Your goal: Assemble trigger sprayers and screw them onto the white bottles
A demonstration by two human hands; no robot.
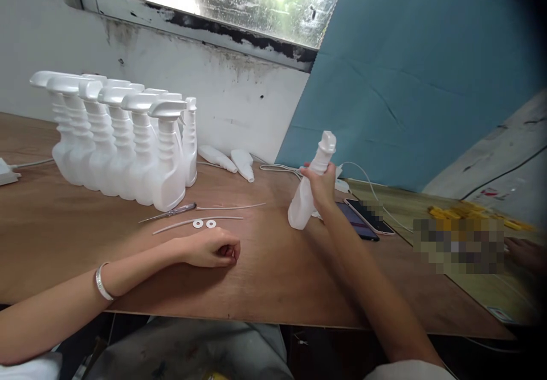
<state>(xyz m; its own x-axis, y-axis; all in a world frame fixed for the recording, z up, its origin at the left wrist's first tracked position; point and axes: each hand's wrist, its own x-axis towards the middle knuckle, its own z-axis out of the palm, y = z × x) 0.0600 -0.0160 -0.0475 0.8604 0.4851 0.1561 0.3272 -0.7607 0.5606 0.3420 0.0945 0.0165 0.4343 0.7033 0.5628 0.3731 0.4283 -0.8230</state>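
My right hand (323, 185) grips a white plastic spray bottle (302, 206) around its neck. The bottle leans to the right, its base at or just above the table; I cannot tell if it touches. My left hand (213, 248) rests on the table in a loose fist, with nothing visible in it. Just beyond that fist lie two white washers (198, 224), a thin tube (183, 224), another thin tube (231, 206) and a slim pointed metal tool (168, 213). White bottles with trigger spray heads (166, 166) stand in close rows at the left.
Two loose white plastic pieces (243, 163) lie by the wall. Right of the bottle are phones (370, 216) and white cables (277, 167). A yellow pile (457, 216) and another person's hand (525, 253) are at the far right. A white adapter (7, 172) lies far left.
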